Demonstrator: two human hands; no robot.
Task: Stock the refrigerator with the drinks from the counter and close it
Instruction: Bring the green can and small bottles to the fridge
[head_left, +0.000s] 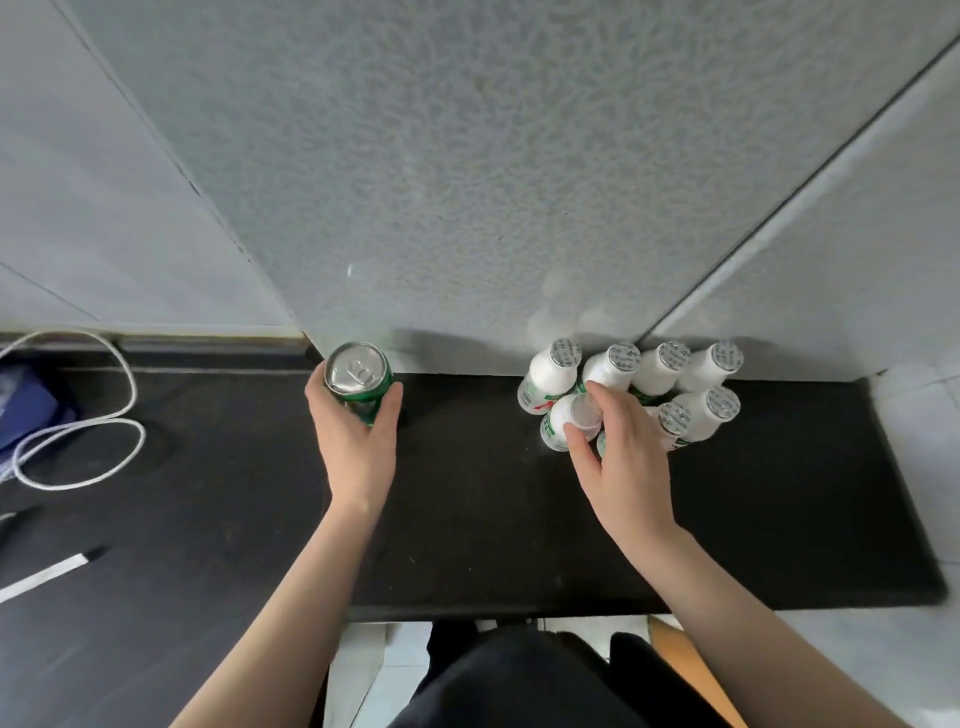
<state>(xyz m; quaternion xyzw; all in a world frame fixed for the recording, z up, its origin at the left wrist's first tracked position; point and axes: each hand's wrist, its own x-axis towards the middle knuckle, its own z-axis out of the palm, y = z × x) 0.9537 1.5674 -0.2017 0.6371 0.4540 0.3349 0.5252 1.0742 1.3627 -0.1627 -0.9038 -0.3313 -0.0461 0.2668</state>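
A green can (358, 376) with a silver top was gripped by the left hand (353, 441), fingers and thumb curled round its sides. The can was held upright near the back edge of the black counter (493, 519), about midway along it and close to the speckled wall panel (493, 182); whether its base touched the counter could not be told.

A white bottle (553, 431) was pinched near its cap by the thumb and fingers of the right hand (623, 457). This bottle was at the front left of a cluster of white bottles (711, 364) with foil lids and green labels, packed together and touching one another at the back edge of the counter, towards its right corner. The pinched bottle appeared tilted, its cap blurred.

The two hands were kept well apart, each closed on its own drink. A white cable (104, 415) was looped on the dark surface by the left edge.
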